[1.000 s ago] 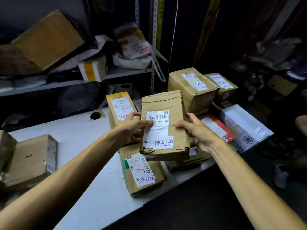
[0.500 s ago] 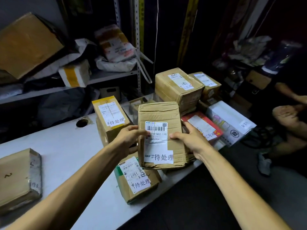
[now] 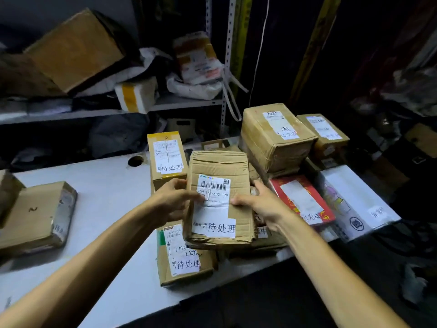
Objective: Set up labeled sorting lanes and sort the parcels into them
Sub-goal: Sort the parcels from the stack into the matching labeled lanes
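By the worktop's (image 3: 106,192) near edge lies a flat labelled parcel (image 3: 186,266). Above it we grip a creased brown parcel (image 3: 220,166), our left hand (image 3: 172,202) and right hand (image 3: 264,204) curled round its sides. Behind stands a yellow-taped parcel (image 3: 165,150).

Both forearms bare: L arm in from 7 o'clock, R arm in from 5 o'clock, converging toward 12. L hand (image 3: 175,200) grips the parcel (image 3: 220,165) at its 9 o'clock edge, thumb across the front, fingers curled behind. R hand (image 3: 262,205) holds the 3 o'clock edge w/ thumb tip on the front, fingers wrapped round the back, wrists approx level.
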A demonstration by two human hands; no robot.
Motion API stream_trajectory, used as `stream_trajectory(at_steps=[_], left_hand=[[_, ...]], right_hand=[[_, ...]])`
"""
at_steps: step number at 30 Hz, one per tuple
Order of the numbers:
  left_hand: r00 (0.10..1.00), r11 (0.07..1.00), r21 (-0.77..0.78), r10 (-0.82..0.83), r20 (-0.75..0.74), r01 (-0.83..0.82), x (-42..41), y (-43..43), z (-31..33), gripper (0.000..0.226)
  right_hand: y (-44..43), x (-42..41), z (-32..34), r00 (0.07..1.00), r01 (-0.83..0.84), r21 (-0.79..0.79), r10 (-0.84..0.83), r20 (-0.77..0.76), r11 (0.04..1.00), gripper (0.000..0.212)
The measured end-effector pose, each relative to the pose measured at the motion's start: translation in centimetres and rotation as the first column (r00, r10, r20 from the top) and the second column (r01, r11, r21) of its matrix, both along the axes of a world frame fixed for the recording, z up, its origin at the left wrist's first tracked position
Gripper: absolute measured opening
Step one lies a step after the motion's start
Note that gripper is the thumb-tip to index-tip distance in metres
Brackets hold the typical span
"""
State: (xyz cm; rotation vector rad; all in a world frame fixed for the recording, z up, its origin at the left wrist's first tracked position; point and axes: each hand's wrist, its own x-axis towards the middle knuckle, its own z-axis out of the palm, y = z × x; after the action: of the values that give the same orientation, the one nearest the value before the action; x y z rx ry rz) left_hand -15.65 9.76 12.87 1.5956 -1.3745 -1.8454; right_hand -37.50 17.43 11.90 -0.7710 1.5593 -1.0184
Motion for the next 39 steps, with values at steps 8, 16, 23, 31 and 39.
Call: stream_trajectory(at_steps=[8,16,23,31,39], left_hand=[[0.961,0.949,0.154,0.265,0.08,-0.274,4.6,4.7,-2.1,0.051],[0.938,0.921,0.188,0.323,0.123,-0.342,7.7,5.7,-5.8,0.059],[0.95,0.936,0.168,0.299,0.091,-0.311,8.3,5.5,-7.2,0.068],[0.931,0.923,0.125,0.355,0.084,-0.364,8.0,6.6,-7.3,0.067],[0.923,0.924,0.094,0.354,0.152,-0.37,8.1,7.0,-6.1,0.063]], right_hand=[[-1.4,2.9,-2.8,0.949,-0.305,0.154,0.314,-0.04,0.94,0.064],[-1.0,7.8,-7.6,0.966,-0.253,0.278,0.26,0.011,0.927,0.062],[0.0,8.2,-8.7,0.986,-0.165,0.263,0.166,0.02,0.95,0.054],[1.0,8.8,-8.4,0.991,-0.131,0.235,0.129,0.027,0.963,0.046],[1.4,8.3,-7.1,0.982,-0.185,0.269,0.188,0.015,0.945,0.045]])
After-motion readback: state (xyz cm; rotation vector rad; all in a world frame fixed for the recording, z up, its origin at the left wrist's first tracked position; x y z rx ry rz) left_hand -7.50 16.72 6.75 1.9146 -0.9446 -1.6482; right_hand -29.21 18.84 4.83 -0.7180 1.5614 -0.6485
